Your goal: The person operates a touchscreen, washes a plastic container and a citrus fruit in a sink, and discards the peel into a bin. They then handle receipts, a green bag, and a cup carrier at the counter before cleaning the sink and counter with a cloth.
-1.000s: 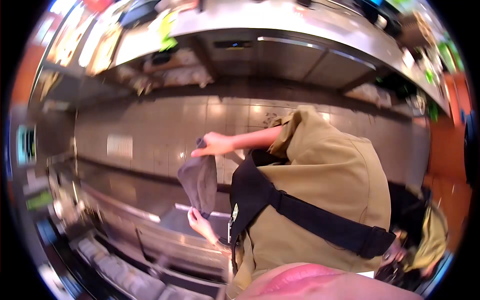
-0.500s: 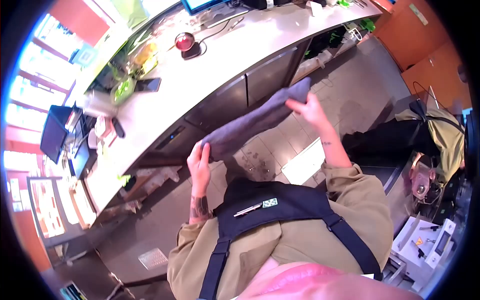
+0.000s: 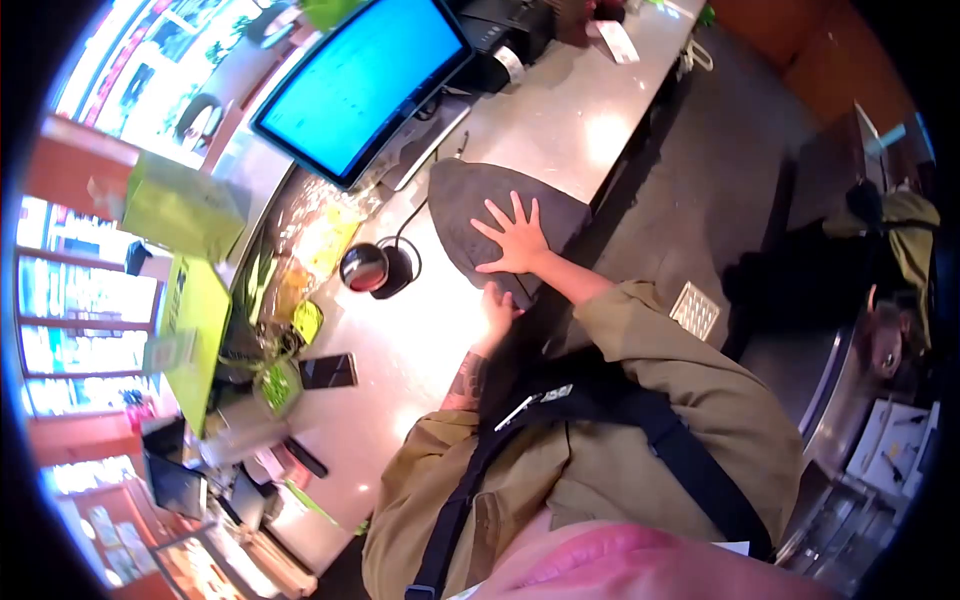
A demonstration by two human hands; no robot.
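A dark grey cloth [image 3: 465, 205] lies spread over the counter edge, below the monitor. My right hand [image 3: 518, 238] presses flat on top of it, with the fingers spread wide. At the cloth's near corner is my left hand [image 3: 495, 315], its fingers bent in and closed on the edge; glare washes out part of this hand. Left of the cloth, a round barcode scanner with a red window [image 3: 364, 268] stands on the counter, its cable running close to the cloth.
A lit monitor [image 3: 365, 85] stands at the back of the pale counter [image 3: 400, 340]. A phone [image 3: 328, 371] lies to the left, near a plastic cup with green contents [image 3: 277, 385]. A pen [image 3: 462, 145] rests near the monitor. White equipment [image 3: 893, 445] stands at the right.
The cloth, stretched in the air between both hands before, now lies on the counter. My right hand has let go and opened flat on it. The view has turned toward the monitor.
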